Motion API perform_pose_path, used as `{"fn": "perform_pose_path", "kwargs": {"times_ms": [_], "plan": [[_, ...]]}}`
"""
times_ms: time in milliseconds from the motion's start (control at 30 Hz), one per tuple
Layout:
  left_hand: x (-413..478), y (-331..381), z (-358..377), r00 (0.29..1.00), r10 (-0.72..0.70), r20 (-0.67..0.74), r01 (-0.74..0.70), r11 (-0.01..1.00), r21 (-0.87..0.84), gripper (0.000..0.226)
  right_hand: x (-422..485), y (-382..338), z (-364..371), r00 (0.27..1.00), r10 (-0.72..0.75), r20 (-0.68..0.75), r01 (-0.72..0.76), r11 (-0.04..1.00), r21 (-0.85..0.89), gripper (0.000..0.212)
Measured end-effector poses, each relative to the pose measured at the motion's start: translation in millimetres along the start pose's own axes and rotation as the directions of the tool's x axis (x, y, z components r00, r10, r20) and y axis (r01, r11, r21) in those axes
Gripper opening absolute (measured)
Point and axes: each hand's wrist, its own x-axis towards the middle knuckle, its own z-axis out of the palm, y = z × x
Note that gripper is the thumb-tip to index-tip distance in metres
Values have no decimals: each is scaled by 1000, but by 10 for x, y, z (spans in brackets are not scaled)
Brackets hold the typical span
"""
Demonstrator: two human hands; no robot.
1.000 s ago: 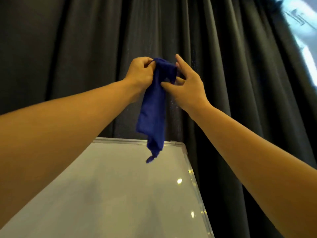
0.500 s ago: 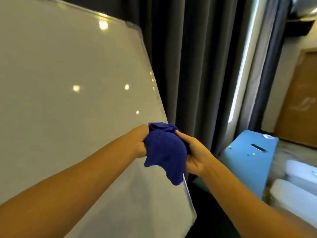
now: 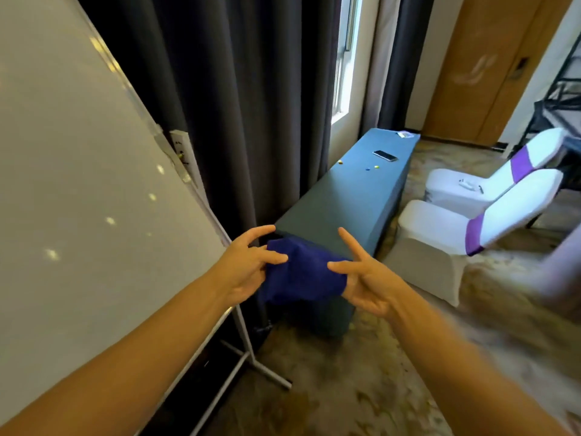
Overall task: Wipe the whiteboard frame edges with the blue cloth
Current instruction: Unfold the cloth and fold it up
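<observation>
The left hand [image 3: 246,269] and right hand [image 3: 366,280] pinch a bunched dark-blue fabric cloth [image 3: 303,272] between them, forefingers splayed, just right of the white whiteboard's silver frame [image 3: 174,161]

cloth [image 3: 301,272] deep blue | curtain [image 3: 235,105] dark grey | table [image 3: 352,190] teal
</observation>
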Motion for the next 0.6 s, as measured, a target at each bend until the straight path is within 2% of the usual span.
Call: {"fn": "perform_pose_path", "kwargs": {"times_ms": [67, 133, 200, 267, 333, 367, 400, 467, 500, 533, 600], "plan": [[89, -180, 287, 990, 137, 23, -138, 987, 85, 62, -152, -95, -411, 999, -13, 38, 14, 999, -29, 106], [205, -352, 586, 956, 291, 34, -290, 920, 265, 56, -258, -177, -736, 999, -8, 49, 15, 988, -154, 99], [377, -595, 899, 900, 432, 58, -395, 752, 528, 52, -328, -261, -1072, 1000, -26, -7, 20, 905, -424, 82], [531, -787, 1119, 841, 532, 100, -405, 496, 768, 47, -332, -362, -1346, 987, -138, -84, 41, 719, -694, 53], [635, -953, 1208, 790, 602, 117, -353, 291, 889, 43, -285, -459, -1562, 966, -234, -110, 43, 567, -822, 33], [696, -1019, 1231, 773, 624, 114, -338, 253, 907, 42, -222, -505, -1664, 961, -259, -99, 50, 513, -857, 29], [775, -1075, 1266, 763, 639, 97, -333, 260, 906, 40, -139, -558, -1766, 951, -299, -78, 64, 438, -897, 28], [932, -1129, 1344, 758, 650, 54, -370, 360, 856, 37, 39, -655, -1905, 919, -394, -19, 112, 306, -945, 26], [1044, -1144, 1381, 769, 639, 18, -395, 452, 800, 36, 152, -720, -1989, 916, -401, -9, 136, 332, -933, 22], [1172, -1153, 1408, 791, 611, -24, -409, 557, 723, 36, 265, -798, -2077, 931, -365, -29, 151, 455, -878, 18], [1436, -1135, 1414, 839, 537, -90, -418, 741, 526, 36, 498, -947, -2263, 979, -201, -30, 141, 781, -608, 16]]}}
